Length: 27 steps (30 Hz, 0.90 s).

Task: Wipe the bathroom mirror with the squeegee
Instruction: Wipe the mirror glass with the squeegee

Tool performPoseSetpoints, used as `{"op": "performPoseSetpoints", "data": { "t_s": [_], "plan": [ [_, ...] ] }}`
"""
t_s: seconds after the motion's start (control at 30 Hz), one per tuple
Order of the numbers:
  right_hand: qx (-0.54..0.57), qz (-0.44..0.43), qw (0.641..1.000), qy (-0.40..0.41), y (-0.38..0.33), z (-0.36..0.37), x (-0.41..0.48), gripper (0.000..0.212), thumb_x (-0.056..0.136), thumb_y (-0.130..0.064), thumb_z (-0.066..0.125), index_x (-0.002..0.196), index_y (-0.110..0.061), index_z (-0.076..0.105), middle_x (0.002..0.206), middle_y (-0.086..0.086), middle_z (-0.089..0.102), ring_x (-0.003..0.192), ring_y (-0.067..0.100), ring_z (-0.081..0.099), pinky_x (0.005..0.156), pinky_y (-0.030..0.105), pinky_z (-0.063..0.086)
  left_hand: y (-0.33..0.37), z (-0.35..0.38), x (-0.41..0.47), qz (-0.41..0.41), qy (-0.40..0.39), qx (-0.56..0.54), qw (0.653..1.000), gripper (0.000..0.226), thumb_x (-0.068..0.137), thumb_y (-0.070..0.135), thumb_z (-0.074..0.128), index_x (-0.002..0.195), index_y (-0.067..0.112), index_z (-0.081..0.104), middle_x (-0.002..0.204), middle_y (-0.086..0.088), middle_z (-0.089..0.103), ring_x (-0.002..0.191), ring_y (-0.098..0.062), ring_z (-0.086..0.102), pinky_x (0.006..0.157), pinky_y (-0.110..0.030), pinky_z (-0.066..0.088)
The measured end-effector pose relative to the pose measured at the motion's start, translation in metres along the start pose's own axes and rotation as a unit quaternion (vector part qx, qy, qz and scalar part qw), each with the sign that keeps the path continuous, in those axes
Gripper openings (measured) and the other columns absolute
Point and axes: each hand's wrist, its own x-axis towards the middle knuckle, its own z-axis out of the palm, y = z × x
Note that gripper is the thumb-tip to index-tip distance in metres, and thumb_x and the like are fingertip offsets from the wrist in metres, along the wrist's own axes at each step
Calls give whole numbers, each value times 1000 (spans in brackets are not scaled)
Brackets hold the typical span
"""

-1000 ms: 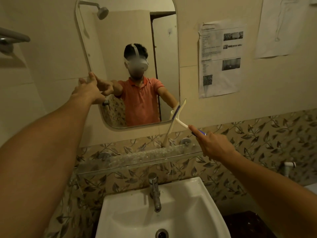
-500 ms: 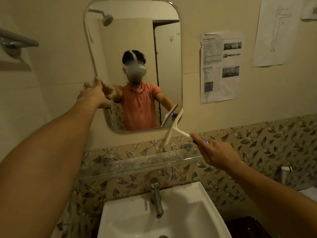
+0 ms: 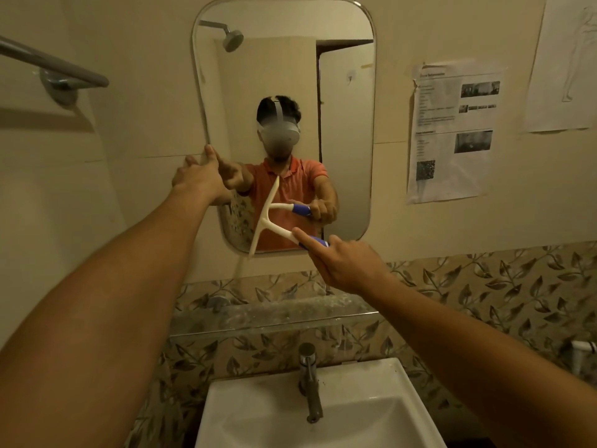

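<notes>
Squeegee [image 3: 265, 218]: white T-shape with a blue grip, on the lower middle of the mirror [image 3: 284, 66]. The blade stands steep and tilted, top end leaning right. Its bottom end reaches just past the mirror's lower rim. Blade and its reflection meet along one line, so it looks pressed to the glass.

Right hand [image 3: 350, 266] clasps the blue grip from below right, index finger stretched forward along the white neck and the other fingers curled round the handle.

Left hand [image 3: 196, 178] is at the mirror's left edge at mid height, one finger pointing up along the rim. The rest of its fingers are hidden behind the back of the hand, so I cannot tell if it clutches the edge or just rests there.

The mirror is a rounded rectangle on a beige wall and reflects the person in an orange shirt and a shower head [image 3: 234, 39].

Below it:
- a dusty glass shelf [image 3: 274, 313]
- a leaf-pattern tile band [image 3: 484, 286]
- a metal tap [image 3: 310, 383]
- a white sink [image 3: 405, 386]

Towel bar [image 3: 55, 64] is upper left. A printed sheet [image 3: 452, 134] is taped right of the mirror, and a line drawing [image 3: 568, 59] is further right.
</notes>
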Motion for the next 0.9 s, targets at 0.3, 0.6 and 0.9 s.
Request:
{"op": "performPoseSetpoints", "data": {
  "t_s": [0.3,0.6,0.9],
  "plan": [
    [10,-3,1000,-4,6,11,24,65,109,-43,29,154,-44,-18,79,7,45,52,15,45,48,29,44,3,1,-3,-6,4,12,1000,109,88,33,67,157,30,-17,165,-19,-6,149,-44,13,114,-58,27],
    [-1,36,998,-54,48,22,-10,67,109,-45,26,150,-47,-27,77,5,40,53,12,41,51,28,44,3,1,-2,-21,-4,22,1000,106,90,25,64,156,32,-19,165,-18,-8,149,-44,11,114,-60,26],
    [-13,68,994,-80,74,34,-44,68,108,-49,26,149,-48,-28,84,7,47,57,15,46,51,26,41,7,2,-2,-28,1,17,999,105,91,28,65,157,32,-17,165,-16,-8,149,-44,14,115,-61,28]
  ]
}}
